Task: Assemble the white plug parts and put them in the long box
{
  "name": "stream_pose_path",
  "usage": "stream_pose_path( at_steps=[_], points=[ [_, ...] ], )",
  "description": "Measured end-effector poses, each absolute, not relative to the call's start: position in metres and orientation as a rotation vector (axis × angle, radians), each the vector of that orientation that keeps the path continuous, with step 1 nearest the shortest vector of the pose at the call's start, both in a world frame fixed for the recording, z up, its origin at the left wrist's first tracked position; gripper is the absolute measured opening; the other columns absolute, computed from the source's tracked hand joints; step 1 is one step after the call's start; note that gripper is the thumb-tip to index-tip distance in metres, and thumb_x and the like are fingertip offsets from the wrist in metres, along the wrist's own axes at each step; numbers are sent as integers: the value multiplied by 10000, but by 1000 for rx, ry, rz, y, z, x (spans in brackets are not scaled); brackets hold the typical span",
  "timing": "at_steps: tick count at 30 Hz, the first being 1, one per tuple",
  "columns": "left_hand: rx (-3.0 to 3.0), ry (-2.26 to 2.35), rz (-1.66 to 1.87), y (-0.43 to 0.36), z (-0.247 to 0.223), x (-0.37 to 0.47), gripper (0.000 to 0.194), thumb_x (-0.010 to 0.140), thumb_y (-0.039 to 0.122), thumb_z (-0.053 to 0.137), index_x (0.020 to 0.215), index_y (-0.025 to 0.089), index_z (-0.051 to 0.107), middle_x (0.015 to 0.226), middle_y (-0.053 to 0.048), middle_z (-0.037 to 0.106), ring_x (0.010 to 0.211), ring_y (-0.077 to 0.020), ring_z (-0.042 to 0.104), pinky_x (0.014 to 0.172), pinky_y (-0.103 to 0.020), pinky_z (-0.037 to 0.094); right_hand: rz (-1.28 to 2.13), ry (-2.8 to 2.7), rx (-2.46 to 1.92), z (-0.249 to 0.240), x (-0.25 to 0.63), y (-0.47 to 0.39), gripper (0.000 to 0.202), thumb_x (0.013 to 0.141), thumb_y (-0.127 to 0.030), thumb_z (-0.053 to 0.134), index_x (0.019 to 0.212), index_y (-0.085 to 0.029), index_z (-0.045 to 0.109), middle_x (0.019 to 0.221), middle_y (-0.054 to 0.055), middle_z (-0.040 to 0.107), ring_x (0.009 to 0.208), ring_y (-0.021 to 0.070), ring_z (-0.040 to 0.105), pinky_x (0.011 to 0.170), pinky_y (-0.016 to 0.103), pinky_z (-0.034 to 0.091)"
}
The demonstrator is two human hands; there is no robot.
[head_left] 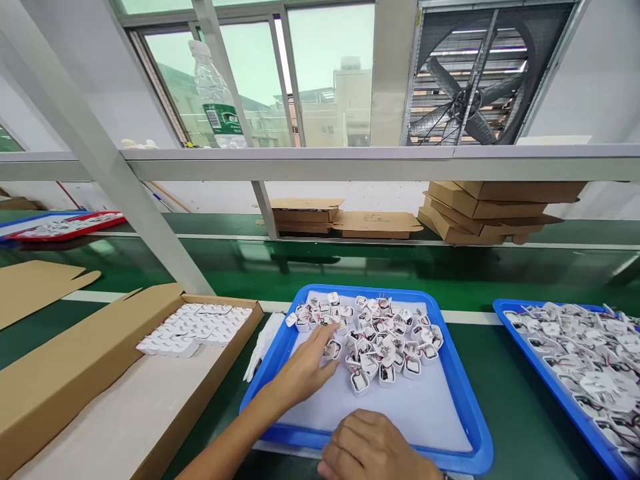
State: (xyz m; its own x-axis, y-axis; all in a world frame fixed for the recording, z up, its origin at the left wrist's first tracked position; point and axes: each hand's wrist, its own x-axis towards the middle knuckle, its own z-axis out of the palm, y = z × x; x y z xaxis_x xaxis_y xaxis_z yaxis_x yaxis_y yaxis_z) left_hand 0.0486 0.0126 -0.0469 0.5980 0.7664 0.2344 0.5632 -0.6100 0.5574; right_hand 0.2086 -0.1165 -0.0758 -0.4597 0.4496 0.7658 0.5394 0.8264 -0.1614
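Note:
A blue tray [467, 407] lined with a white sheet stands in front of me, bearing a heap of small white plastic housings [385, 333] with thin wires inside. My left hand [307, 367] reaches over the tray's left side, its thumb and fingers curved round one small white housing [332, 349] at the heap's edge. At the near rim, my right hand [370, 447] is curled, knuckles up. Its fingertips are tucked under, so whatever it may hold is hidden. To the left, an open cardboard box [200, 407] contains rows of white pieces [200, 327] at its far end.
Another blue tray [545, 393] full of wired white parts stands at right. A crumpled white item [263, 347] lies between box and tray. Flat cardboard boxes [490, 207] are stacked behind. A slanted white post [150, 213] and a shelf beam [320, 163] carrying a plastic bottle [215, 100] cross the view.

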Motion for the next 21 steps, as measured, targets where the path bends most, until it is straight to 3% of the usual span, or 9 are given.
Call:
stream_pose_path(
  at_steps=[3,7,11,17,21],
  points=[
    [2370,970,823,1,-28,38,543,884,182,658,1402,266,517,1108,-62,667,869,-214,687,803,-354,597,-60,-1946,-945,-66,222,-119,180,1021,-179,540,1125,-161,687,928,109,790,838,240,751,755,366,635],
    [2411,674,1016,-18,-13,36,373,901,133,667,1248,265,629,1071,-60,659,968,-219,650,850,-330,560,63,-1672,-1072,-59,241,-114,423,980,-157,633,1393,-216,569,1255,157,703,1157,286,687,933,430,627],
    [2454,535,990,-28,-21,42,462,881,53,634,1301,243,600,1074,-71,721,905,-228,625,802,-346,546,130,-1826,-883,-51,249,-104,456,980,-80,621,1394,-266,588,1274,121,682,1177,257,666,1003,448,590],
    [2307,576,866,-34,-38,38,594,848,14,599,1387,264,596,1128,-79,714,991,-239,667,880,-349,560,280,-1989,-870,-49,250,-103,404,962,-73,657,1331,-227,601,1342,130,651,1251,255,625,1086,457,539],
    [2178,618,778,-36,-35,33,582,852,29,622,1385,262,621,1126,-76,713,982,-225,674,858,-310,573,384,-2063,-859,-49,253,-103,405,967,-64,659,1330,-225,580,1378,129,637,1295,241,603,1127,430,508]
  ],
)
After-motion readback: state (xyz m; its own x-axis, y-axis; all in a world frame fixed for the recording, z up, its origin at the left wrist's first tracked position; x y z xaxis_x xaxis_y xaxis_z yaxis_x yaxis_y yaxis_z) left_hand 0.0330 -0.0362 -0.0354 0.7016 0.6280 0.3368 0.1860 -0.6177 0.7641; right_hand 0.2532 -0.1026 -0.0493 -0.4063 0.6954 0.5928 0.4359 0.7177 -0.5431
